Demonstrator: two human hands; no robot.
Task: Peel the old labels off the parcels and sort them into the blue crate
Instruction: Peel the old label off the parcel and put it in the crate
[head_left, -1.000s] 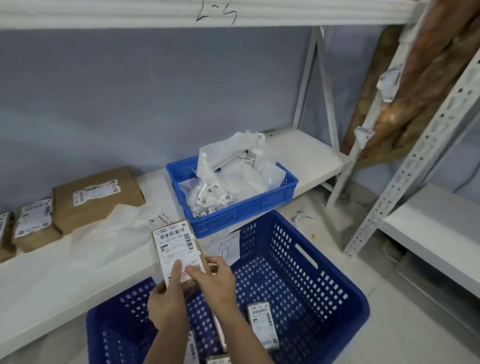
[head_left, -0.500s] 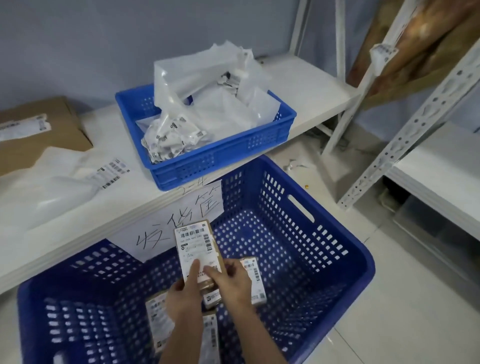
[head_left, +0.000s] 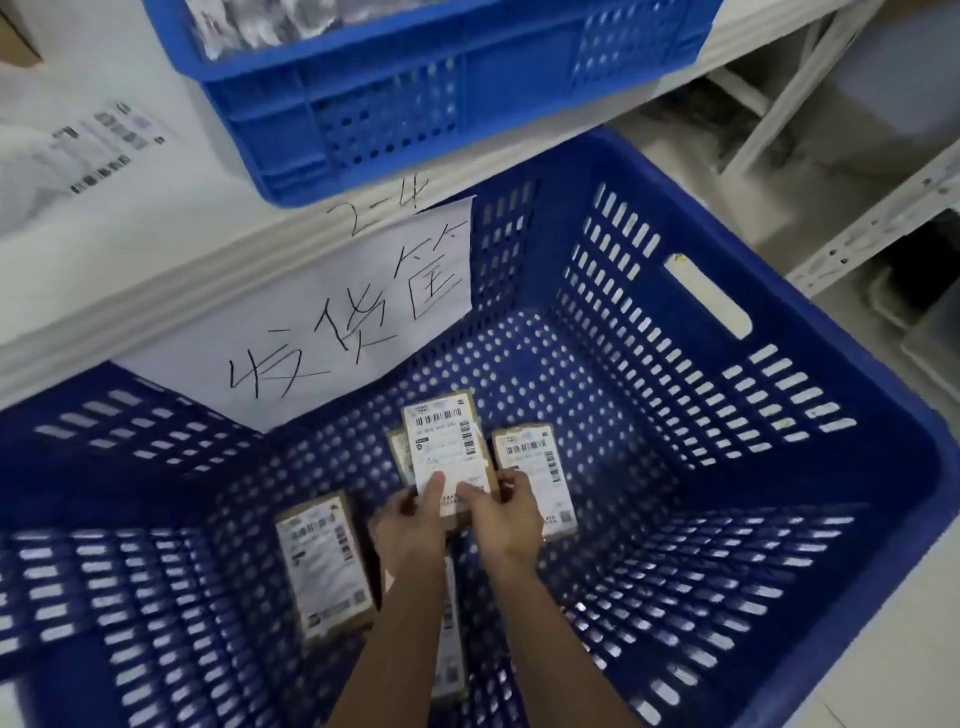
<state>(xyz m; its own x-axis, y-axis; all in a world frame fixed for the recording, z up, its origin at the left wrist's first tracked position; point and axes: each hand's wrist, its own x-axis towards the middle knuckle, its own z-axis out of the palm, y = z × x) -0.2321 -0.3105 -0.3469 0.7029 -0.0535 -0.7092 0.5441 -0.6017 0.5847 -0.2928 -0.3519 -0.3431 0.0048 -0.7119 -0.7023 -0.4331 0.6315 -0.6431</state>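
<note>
Both hands, left hand (head_left: 410, 525) and right hand (head_left: 506, 519), pinch one labelled parcel (head_left: 449, 457) at its near edge. Bare perforated floor of the blue crate (head_left: 779, 415) lies open to the right.

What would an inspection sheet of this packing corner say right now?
Surface: white shelf, paper sign hanging from its edge.
Job's things: held parcel, still labelled, low inside large blue crate; other labelled parcels lie on its floor.
Clutter: small blue crate of plastic bags on the shelf.
Grips: left hand and right hand both hold the parcel.
Cables: nothing seen.
Surroundings: metal racking, pale floor.
</note>
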